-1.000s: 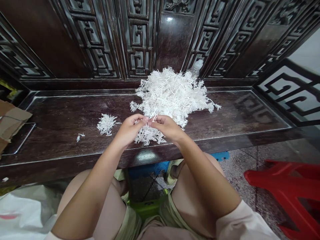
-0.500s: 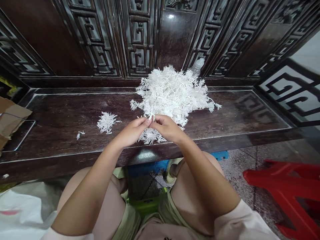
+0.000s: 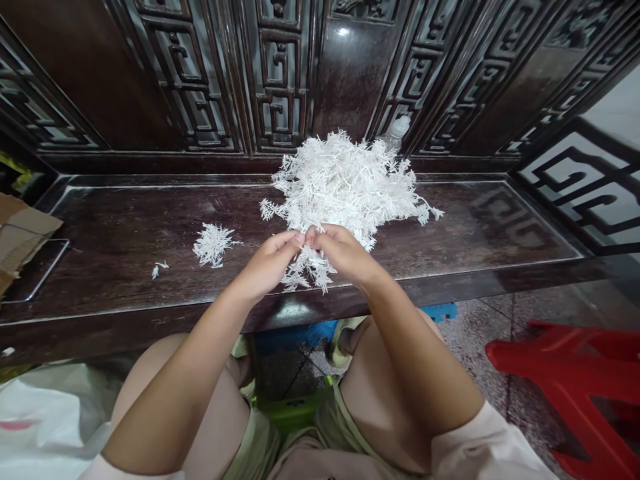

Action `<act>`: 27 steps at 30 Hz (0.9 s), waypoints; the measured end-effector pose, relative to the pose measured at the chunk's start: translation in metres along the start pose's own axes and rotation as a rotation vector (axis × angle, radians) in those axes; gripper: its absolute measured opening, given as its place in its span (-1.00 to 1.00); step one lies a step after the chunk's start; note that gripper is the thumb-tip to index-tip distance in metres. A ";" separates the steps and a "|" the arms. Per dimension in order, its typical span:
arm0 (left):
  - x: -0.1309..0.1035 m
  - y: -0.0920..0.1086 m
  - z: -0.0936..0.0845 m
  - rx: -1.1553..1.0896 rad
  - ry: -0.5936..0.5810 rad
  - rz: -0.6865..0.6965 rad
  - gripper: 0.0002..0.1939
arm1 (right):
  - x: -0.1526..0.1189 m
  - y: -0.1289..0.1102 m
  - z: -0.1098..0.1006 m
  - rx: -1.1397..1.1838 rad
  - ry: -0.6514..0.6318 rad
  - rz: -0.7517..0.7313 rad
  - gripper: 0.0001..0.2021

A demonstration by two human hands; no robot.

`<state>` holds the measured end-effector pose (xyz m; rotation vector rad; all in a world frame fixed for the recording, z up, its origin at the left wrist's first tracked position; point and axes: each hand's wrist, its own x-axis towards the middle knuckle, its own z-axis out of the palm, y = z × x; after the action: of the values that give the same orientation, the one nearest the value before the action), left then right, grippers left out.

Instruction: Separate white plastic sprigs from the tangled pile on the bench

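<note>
A large pile of white, branching plastic sprigs (image 3: 345,180) lies in front of me on the dark wooden bench. At its near edge my left hand (image 3: 270,265) is closed in a pinch, thumb against fingers. My right hand (image 3: 345,257) faces it, also pinching, with the fingertips of both almost meeting. A white sprig (image 3: 320,267) hangs just below my right fingertips, its tips spread toward the bench edge. What exactly sits between the left fingertips is too small to make out. Off to the left is a small heap of short white pieces (image 3: 213,245).
Tiny white scraps (image 3: 157,269) lie left of the small heap. A clear bottle (image 3: 397,130) stands behind the pile, against the carved wooden back (image 3: 345,73). Cardboard (image 3: 25,233) and a metal wire frame (image 3: 47,270) occupy the left end. A red plastic stool (image 3: 565,367) is at right.
My hands have shifted slightly, the fingertips now a little apart. The sprig under my right hand hangs lower and shows more clearly. The pile and small heap look the same.
</note>
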<state>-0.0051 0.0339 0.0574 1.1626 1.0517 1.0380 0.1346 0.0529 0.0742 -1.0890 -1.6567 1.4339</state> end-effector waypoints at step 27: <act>0.009 0.002 -0.005 -0.445 0.214 -0.352 -0.87 | 0.003 0.020 0.004 -0.128 0.089 0.026 -0.80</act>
<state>-0.0087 0.0438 0.0578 0.4939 1.0733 1.0575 0.1333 0.0549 0.0541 -1.2312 -1.6951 1.2916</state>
